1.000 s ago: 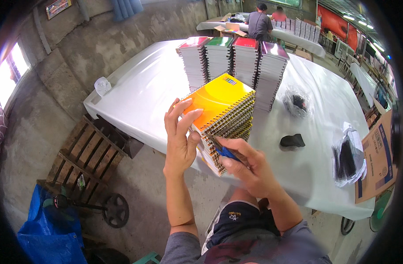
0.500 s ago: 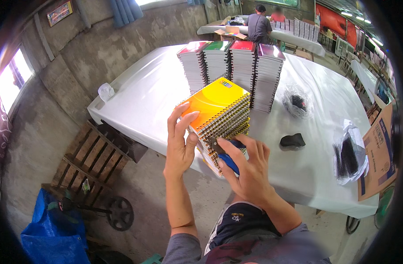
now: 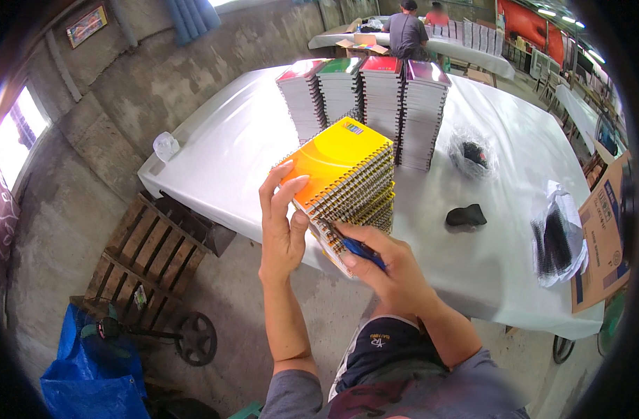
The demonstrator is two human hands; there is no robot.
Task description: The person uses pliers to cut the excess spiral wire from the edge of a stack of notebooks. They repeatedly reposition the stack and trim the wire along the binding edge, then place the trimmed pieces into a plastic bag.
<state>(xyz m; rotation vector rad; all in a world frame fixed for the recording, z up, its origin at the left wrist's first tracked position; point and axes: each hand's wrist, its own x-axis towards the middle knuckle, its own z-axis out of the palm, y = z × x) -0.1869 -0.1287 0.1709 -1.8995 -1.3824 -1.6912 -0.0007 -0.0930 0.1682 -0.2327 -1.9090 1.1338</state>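
Note:
A stack of yellow-orange spiral notebooks [image 3: 340,162] stands near the front edge of the white-covered table, its coils along the right side. My left hand [image 3: 283,227] grips the upper notebooks at their near left corner, fingertips on the top cover and thumb lower at the edge. In my right hand [image 3: 397,274] is a pair of blue-handled pliers [image 3: 363,251], closed in the fingers. The dark jaws touch or nearly touch the coil ends at the near corner; the exact contact is too small to see.
Behind stand several tall notebook stacks with red, green and purple covers [image 3: 382,66]. To the right lie a black lump [image 3: 466,215], a plastic bag of black coils [image 3: 473,155], a white package [image 3: 560,237] and a cardboard box [image 3: 604,237]. A crumpled clear plastic [image 3: 166,146] lies left.
My right hand has turned and its fingers have closed further round the pliers, whose jaws moved slightly left along the near corner. My left hand keeps its grip on the notebooks.

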